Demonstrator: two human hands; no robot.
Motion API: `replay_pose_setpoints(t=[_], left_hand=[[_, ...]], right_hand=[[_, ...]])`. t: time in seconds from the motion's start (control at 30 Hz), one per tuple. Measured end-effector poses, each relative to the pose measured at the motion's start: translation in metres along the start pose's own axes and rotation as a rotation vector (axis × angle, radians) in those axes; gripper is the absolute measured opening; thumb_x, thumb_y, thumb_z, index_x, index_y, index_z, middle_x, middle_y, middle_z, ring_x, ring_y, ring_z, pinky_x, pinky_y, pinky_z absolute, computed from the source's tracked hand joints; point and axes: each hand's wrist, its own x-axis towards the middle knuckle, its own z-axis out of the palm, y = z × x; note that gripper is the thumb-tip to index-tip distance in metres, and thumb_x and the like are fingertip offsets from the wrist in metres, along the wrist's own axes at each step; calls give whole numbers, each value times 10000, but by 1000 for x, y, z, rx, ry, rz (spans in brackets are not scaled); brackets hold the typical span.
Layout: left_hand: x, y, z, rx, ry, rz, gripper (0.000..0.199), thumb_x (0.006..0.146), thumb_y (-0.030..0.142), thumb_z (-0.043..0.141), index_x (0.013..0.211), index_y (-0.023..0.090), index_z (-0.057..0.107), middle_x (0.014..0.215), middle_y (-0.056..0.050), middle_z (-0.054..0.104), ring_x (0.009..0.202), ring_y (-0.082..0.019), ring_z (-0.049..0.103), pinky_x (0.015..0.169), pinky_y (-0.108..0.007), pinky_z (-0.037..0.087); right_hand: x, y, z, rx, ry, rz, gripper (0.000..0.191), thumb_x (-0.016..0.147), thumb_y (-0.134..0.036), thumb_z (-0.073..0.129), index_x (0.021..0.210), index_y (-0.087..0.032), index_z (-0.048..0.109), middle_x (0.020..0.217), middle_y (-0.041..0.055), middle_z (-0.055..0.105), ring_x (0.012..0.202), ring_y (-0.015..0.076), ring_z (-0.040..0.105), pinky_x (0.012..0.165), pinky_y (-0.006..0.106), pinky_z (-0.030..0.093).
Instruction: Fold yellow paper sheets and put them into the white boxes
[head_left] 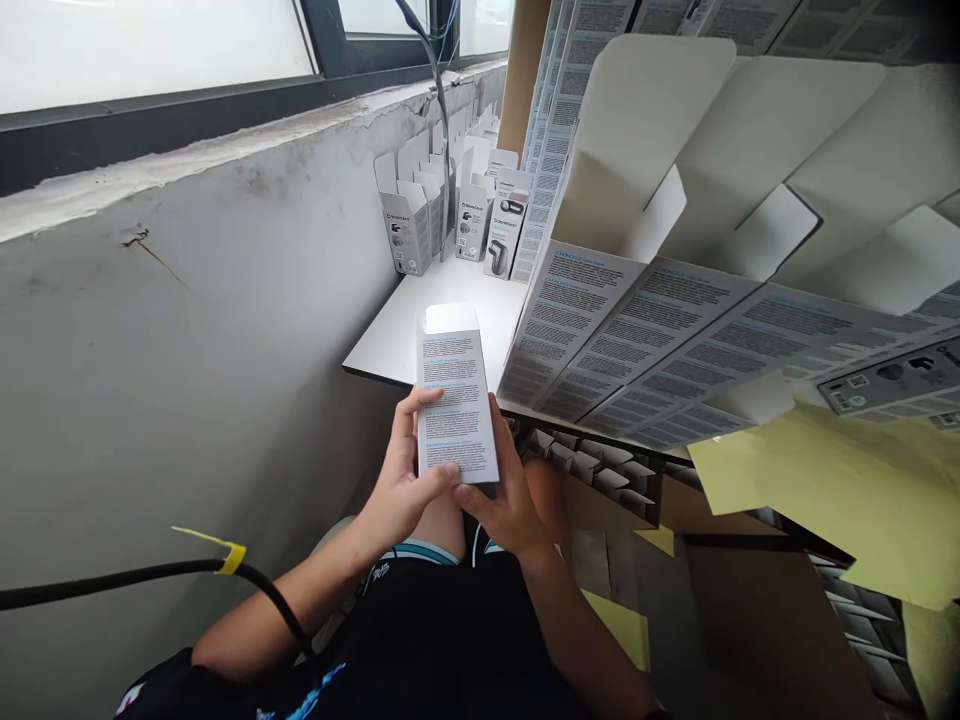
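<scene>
Between my two hands is a tall white carton [454, 400], its side covered with small printed text under blue headings. A white flap stands up at its far end. My left hand [409, 465] grips the carton's left edge, with a finger and the thumb lying over the printed side. At the lower right, my right hand [506, 490] wraps round the right edge, its thumb near the bottom corner. What is inside the carton does not show. Just beyond it lies a white tabletop [382, 335].
Open-topped cartons [409, 225] stand at the table's far end, beside an upright carton with product pictures [508, 230]. Large rows of open cartons [637, 330] rise close on my right. Yellow paper [810, 490] hangs below them. A black cable [127, 575] crosses my left arm.
</scene>
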Motion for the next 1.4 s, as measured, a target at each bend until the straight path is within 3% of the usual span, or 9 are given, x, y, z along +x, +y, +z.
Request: replay_pose_setpoints(t=[0.33, 0.5, 0.73, 0.9, 1.03, 1.13, 1.27, 1.4], left_hand=[[-1, 1, 1, 10, -39, -10, 575, 867, 286, 690, 1366, 355, 413, 1501, -69, 360, 1295, -289, 489, 1005, -427, 549], [-1, 1, -2, 8, -55, -10, 571, 866, 291, 701, 1359, 370, 423, 1472, -62, 384, 1267, -280, 512, 975, -414, 570], [0, 0, 2, 7, -43, -5, 575, 872, 304, 702, 1366, 360, 414, 1453, -67, 408, 1280, -280, 505, 1015, -433, 548], [0, 2, 5, 18, -43, -2, 557, 866, 308, 707, 1347, 350, 431, 1486, -64, 377, 1327, -297, 471, 1017, -428, 544], [0, 1, 4, 25, -41, -13, 567, 865, 319, 706, 1354, 336, 421, 1482, -73, 385, 1338, -308, 467, 1056, -460, 511], [1, 0, 2, 31, -46, -8, 565, 868, 320, 705, 1356, 333, 421, 1520, -73, 348, 1362, -313, 448, 1071, -463, 496], [1, 1, 1, 39, -51, -6, 562, 876, 312, 702, 1359, 336, 415, 1549, -73, 320, 1372, -313, 444, 1066, -454, 503], [-1, 0, 0, 37, -78, -19, 551, 897, 298, 680, 1366, 366, 400, 1555, -73, 327, 1330, -305, 494, 1018, -452, 545]], right_hand=[[-3, 5, 2, 31, 9, 18, 1043, 808, -666, 704, 1624, -342, 141, 1579, 87, 350, 1477, 337, 352, 1191, 502, 392], [-2, 6, -2, 42, -15, -63, 993, 836, -637, 695, 1618, -326, 167, 1604, 92, 313, 1482, 323, 351, 1195, 499, 383], [-2, 13, 4, -58, 122, -117, 984, 822, -702, 656, 1601, -274, 235, 1573, 122, 362, 1459, 341, 380, 1188, 533, 377], [-1, 15, 4, -89, 111, -93, 1094, 740, -584, 809, 1605, -290, 207, 1554, 127, 389, 1443, 346, 392, 1187, 551, 372], [0, 15, 4, -116, 152, -156, 968, 800, -483, 794, 1592, -300, 268, 1542, 108, 409, 1419, 321, 432, 1177, 513, 396], [0, 15, 4, -117, 135, -154, 925, 842, -468, 754, 1599, -289, 253, 1557, 108, 395, 1430, 313, 424, 1173, 501, 401], [-1, 15, 1, -99, 63, -139, 991, 844, -611, 695, 1617, -264, 180, 1581, 128, 351, 1453, 326, 391, 1183, 519, 384], [-1, 14, -3, -93, 11, -120, 980, 864, -624, 662, 1624, -305, 133, 1585, 115, 335, 1455, 315, 391, 1176, 489, 401]])
